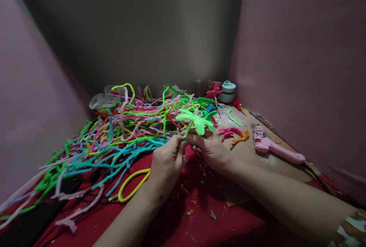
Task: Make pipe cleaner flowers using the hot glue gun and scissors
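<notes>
A bright green pipe-cleaner flower (199,124) with several fuzzy petals stands up between my two hands. My left hand (168,156) is closed, thumb and fingers pinching the flower's green stem just below the petals. Close against it, my right hand (212,148) is also closed on the flower's stem under the petals; its fingertips are partly hidden. Behind the hands spreads a big heap of loose pipe cleaners (137,125) in pink, green, turquoise, red and yellow. By my left wrist lies a bent yellow pipe cleaner (121,191).
To the right, a pink glue gun (281,152) with a cord rests on a brown board (248,174). Pink and orange pipe-cleaner pieces (241,138) lie near it. A pale teal lidded container (228,92) stands at the back. Fluff scraps (212,215) dot the red cloth (171,228).
</notes>
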Demonstrator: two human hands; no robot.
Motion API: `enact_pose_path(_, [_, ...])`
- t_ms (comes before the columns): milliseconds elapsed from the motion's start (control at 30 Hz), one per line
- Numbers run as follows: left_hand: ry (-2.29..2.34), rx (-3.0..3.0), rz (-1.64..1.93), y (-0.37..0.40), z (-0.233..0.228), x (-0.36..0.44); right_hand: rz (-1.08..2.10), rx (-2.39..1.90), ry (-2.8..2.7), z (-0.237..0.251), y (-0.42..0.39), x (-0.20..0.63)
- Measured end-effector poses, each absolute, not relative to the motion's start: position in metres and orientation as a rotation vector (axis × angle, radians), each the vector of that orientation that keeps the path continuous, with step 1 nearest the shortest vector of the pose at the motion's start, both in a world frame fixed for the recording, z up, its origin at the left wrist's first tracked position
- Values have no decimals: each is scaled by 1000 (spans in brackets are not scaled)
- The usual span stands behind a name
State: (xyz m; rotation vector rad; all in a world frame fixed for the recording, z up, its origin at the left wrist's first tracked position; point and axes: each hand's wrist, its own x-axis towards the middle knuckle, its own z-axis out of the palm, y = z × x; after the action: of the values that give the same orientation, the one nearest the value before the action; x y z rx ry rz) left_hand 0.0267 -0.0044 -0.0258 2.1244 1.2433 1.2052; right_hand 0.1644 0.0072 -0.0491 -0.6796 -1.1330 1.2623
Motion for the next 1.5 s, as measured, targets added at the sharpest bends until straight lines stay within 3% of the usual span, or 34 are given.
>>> enact_pose_path(633, [865,1267,962,-8,-3,24,1188,-666,-1261,-34,4,168])
enact_pose_path(1100, [615,930,802,-5,-8,22,1405,-590,-1266,-35,3,171])
enact_pose_path(1267, [750,1080,833,-6,-6,24,1386,-603,-1235,-39,4,170])
enact_pose_path(1500, [1215,1811,1072,-7,-16,31,1277,-696,-1170,-38,6,168])
